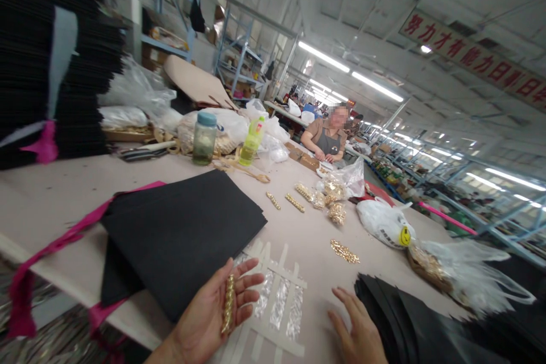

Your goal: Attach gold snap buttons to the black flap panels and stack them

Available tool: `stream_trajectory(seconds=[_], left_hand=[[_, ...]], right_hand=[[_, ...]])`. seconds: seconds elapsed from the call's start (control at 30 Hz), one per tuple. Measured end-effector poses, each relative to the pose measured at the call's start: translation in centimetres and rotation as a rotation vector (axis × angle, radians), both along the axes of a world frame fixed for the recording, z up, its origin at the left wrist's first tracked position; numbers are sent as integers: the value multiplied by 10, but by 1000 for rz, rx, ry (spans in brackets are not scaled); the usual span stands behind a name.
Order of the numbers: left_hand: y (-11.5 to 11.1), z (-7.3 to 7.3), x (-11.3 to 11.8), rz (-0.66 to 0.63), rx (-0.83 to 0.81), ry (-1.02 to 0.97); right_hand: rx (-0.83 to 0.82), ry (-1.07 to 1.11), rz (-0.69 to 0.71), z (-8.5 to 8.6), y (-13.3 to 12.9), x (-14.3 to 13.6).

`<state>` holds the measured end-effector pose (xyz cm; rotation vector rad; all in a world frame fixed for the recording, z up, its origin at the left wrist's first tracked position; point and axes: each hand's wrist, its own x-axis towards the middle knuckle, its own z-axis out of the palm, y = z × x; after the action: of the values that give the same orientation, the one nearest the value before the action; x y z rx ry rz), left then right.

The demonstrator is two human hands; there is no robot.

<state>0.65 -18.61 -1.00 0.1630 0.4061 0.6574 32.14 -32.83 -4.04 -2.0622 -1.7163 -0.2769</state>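
Palm up, my left hand (213,302) carries a short row of gold metal pieces (228,306), lying along the palm with the fingers loosely curled beside it. Lower right, my right hand (357,324) is held with its fingers apart and nothing in them, beside a stack of black sheets (396,315). Between the hands, pale tape strips (279,267) cross over clear shiny film on the table. A pile of black sheets (183,233) lies behind my left hand. Loose gold pieces (344,251) form a small heap beyond my right hand.
More gold rows (294,202) and bagged gold pieces (336,213) lie farther back on the table. A blue-lidded jar (205,139) and a yellow-green bottle (251,142) stand at the back left. Tall black stacks (25,68) rise at left. A person (326,139) works across the table.
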Motion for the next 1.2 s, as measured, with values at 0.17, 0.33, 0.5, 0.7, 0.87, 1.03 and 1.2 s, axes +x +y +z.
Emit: stream_trajectory(seconds=[0.17,0.33,0.5,0.7,0.87,1.03,1.2], left_hand=[[0,0,1,16,-29,19],[1,0,1,20,-41,28],[2,0,1,18,-45,17],[1,-5,0,15,-20,58],[-7,-2,3,40,120,199],[-19,-1,9,21,400,238],[-28,4,8,94,747,487]], right_hand=[[147,-32,18,-47,10,-17],[197,-54,3,-61,14,-17],[208,-42,2,-61,14,-15],[217,-61,-6,-64,15,-16],[202,23,2,-56,12,-21],[69,303,-21,-17,6,-38],[-82,712,32,42,20,-91]])
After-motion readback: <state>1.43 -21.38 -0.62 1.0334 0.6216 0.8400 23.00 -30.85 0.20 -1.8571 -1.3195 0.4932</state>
